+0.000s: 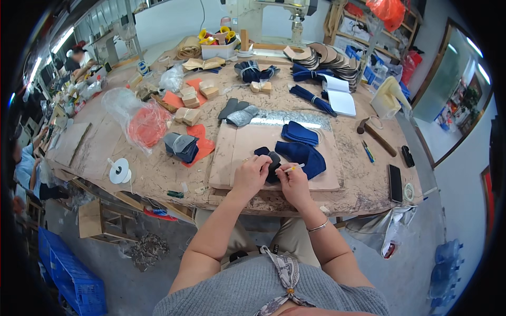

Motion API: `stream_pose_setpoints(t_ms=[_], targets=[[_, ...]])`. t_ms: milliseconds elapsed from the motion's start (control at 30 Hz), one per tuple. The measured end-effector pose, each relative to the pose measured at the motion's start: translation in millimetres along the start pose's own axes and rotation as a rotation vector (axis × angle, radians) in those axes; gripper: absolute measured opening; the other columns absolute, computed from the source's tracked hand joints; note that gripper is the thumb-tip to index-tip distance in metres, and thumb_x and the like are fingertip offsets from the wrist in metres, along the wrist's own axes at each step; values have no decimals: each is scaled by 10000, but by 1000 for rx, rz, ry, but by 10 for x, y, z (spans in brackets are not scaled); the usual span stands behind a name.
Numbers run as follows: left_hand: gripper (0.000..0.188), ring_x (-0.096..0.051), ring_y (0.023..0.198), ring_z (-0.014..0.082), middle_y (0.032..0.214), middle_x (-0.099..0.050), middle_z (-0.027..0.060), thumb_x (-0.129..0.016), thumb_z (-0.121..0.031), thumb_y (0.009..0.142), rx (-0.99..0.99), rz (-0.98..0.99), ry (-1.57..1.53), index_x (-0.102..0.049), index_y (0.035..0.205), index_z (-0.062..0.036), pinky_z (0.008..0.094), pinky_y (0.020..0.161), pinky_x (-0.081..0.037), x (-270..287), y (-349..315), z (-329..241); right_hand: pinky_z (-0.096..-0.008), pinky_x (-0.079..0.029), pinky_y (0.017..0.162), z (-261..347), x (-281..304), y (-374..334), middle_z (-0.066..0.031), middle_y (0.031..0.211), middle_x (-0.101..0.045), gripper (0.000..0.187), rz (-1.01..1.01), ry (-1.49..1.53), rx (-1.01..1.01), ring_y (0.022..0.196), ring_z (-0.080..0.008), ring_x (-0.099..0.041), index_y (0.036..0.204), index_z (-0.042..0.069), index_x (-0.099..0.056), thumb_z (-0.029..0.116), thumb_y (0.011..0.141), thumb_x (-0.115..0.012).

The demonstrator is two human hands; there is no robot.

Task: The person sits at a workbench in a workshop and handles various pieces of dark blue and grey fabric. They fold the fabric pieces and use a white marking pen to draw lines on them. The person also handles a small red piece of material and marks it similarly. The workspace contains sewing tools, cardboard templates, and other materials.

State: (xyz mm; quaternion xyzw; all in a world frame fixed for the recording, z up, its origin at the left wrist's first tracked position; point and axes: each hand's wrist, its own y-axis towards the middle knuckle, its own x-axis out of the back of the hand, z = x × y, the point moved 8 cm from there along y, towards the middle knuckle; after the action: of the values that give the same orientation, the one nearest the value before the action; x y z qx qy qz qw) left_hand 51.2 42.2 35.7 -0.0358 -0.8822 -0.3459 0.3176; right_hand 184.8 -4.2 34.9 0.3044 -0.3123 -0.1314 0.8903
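At the near edge of a pale work board (pixel 229 152), my left hand (pixel 250 175) pinches a small dark curved piece (pixel 273 167) that looks like leather or cloth. My right hand (pixel 295 184) is closed round a thin white pen-like stick (pixel 296 167), its fingers close against the same dark piece. The stick's working tip is hidden by the fingers. Just beyond my right hand lies a stack of dark blue cut pieces (pixel 312 159), with another blue stack (pixel 299 132) behind it. Dark grey pieces (pixel 241 116) rest at the board's far left corner.
To the right are a hammer (pixel 378 138), a utility knife (pixel 368 151), a black phone (pixel 395 183) and an open notebook (pixel 342 102). Leftward sit a white spool (pixel 120 171), a bag of orange pieces (pixel 147 126) and tied bundles (pixel 181 146). A wooden stool (pixel 92 218) stands below the table.
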Motion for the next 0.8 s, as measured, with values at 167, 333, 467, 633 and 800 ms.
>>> stream_pose_setpoints(t_ms=[167, 333, 467, 633, 800], targets=[[75, -627, 742, 282, 789, -619, 52, -620, -125, 844, 24, -5, 12, -610, 912, -155, 405, 622, -506, 15, 6, 10, -326, -470, 602, -22, 27, -11, -127, 746, -612, 104, 34, 49, -62, 647, -247, -599, 869, 9, -609, 103, 892, -646], [82, -629, 749, 278, 798, -624, 50, -623, -121, 839, 22, -7, 6, -614, 914, -155, 400, 632, -507, 9, 7, 1, -324, -460, 581, -90, 56, 17, -117, 714, -608, 121, -74, 15, -66, 618, -224, -596, 863, 10, -603, 118, 900, -646], [87, -630, 751, 277, 802, -627, 49, -626, -116, 833, 23, -7, -3, -617, 911, -153, 399, 640, -508, 14, 5, 13, -323, -456, 576, -39, 63, 31, -123, 719, -609, 139, 16, -33, -31, 604, -215, -591, 864, 11, -595, 134, 912, -636], [86, -630, 753, 281, 799, -626, 52, -624, -116, 831, 26, 6, 2, -619, 909, -150, 403, 646, -508, 9, 3, 9, -320, -453, 589, -125, 80, 50, -123, 715, -597, 147, 47, 66, -199, 622, -211, -583, 872, 7, -586, 141, 915, -630], [74, -631, 754, 294, 820, -636, 70, -613, -133, 853, 77, -14, 3, -623, 926, -144, 418, 649, -508, 48, -47, 63, -354, -470, 628, -12, 43, 44, -158, 759, -604, 133, 146, 44, -143, 704, -293, -587, 877, 3, -591, 127, 904, -628]])
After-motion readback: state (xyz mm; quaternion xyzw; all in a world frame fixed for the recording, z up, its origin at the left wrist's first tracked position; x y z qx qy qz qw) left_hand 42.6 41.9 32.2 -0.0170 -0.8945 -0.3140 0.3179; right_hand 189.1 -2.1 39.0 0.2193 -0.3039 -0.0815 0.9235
